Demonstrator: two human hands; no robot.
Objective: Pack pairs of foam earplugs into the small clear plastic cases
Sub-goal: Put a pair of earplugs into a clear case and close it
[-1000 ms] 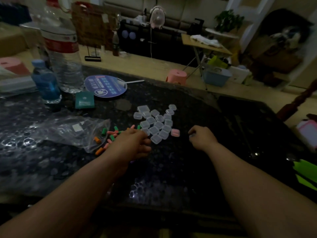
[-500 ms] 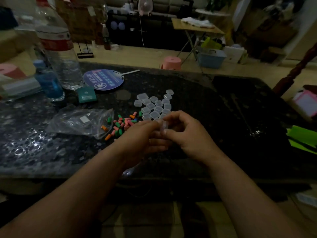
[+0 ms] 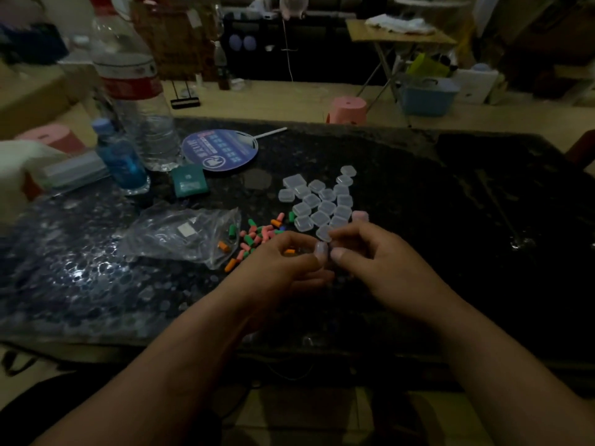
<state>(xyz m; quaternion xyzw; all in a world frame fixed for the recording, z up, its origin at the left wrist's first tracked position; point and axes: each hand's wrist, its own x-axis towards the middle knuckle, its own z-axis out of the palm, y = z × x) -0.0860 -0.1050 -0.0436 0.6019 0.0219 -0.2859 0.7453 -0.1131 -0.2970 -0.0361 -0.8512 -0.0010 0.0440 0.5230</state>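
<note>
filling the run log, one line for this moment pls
step: filling case | left hand: holds earplugs | right hand: holds clear case | loose earplugs: on table

Dim, underexposed wide-angle view, soft and grainy, with a pale glare patch on the dark table (image 3: 77,272) at left.

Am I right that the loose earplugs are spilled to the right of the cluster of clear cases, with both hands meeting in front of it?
Not quite. In the head view the loose earplugs lie left of the clear cases, by the mouth of the plastic bag. The left hand and right hand do meet in front of the cluster.
</note>
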